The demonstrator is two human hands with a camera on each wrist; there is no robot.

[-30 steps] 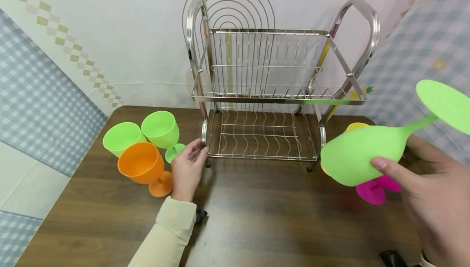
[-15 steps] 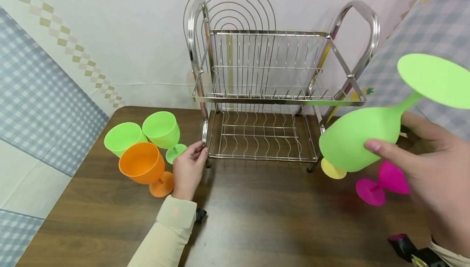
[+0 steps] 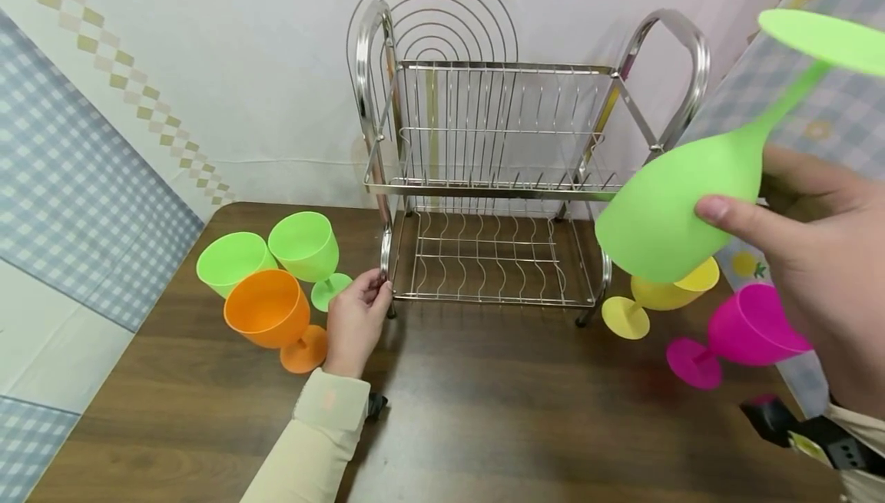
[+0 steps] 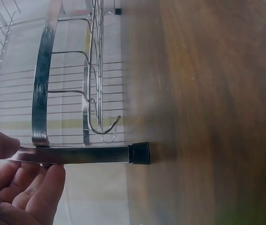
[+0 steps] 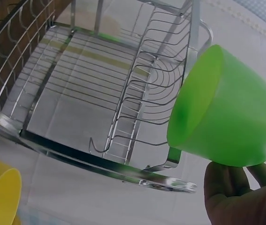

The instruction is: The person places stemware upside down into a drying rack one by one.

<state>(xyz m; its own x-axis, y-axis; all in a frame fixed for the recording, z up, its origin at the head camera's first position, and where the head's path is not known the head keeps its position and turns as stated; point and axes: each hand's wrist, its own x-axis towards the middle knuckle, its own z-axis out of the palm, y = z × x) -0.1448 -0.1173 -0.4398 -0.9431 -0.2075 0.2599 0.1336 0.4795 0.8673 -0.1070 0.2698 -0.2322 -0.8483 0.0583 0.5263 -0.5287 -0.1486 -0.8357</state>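
A green plastic goblet (image 3: pixel 681 203) tilts mouth-down in my right hand (image 3: pixel 823 234), which grips its bowl with the thumb on the near side. It is off the table, in front of the right end of a two-tier metal dish rack (image 3: pixel 508 194). In the right wrist view the goblet (image 5: pixel 236 112) shows its mouth turned toward the rack's upper tier. My left hand (image 3: pixel 356 322) pinches the front left leg of the rack. In the left wrist view, thumb and fingers (image 4: pixel 50 192) close around that metal leg (image 4: pixel 90 154) above its black foot.
On the left of the wooden table (image 3: pixel 484 411) stand two green goblets (image 3: pixel 304 246) and an orange goblet (image 3: pixel 266 307). To the right are a yellow goblet (image 3: pixel 625 317) and a magenta goblet (image 3: pixel 754 326). White and checked cloth (image 3: pixel 276 88) hangs behind.
My right hand has raised the green goblet, uncovering the yellow and magenta goblets below. The left hand stays on the rack's leg.
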